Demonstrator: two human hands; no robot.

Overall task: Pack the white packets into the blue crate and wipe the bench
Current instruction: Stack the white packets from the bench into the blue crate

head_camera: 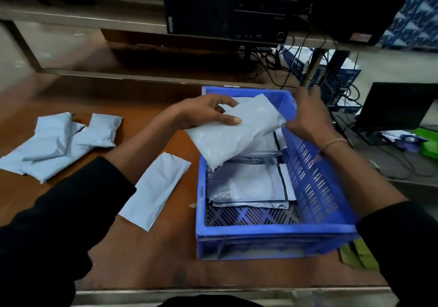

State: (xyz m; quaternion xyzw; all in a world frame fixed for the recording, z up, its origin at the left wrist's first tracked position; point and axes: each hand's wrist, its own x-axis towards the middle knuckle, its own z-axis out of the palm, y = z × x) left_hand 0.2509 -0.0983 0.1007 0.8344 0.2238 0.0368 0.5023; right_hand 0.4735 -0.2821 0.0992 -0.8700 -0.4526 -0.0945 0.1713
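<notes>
White packet point(237, 136), plump and tilted, hangs over the far half of the blue crate point(272, 238), pinched at its upper edge by the left hand point(208, 112), thumb on top and fingers curled beneath. At its three o'clock end the right hand point(308, 117) meets it; whether those fingers grasp it I cannot tell. Flat packets point(248, 183) lie on the crate floor below. At eight o'clock one loose packet point(154, 190) rests on the brown bench point(142, 259); at nine o'clock lies a heap of packets point(59, 145).
</notes>
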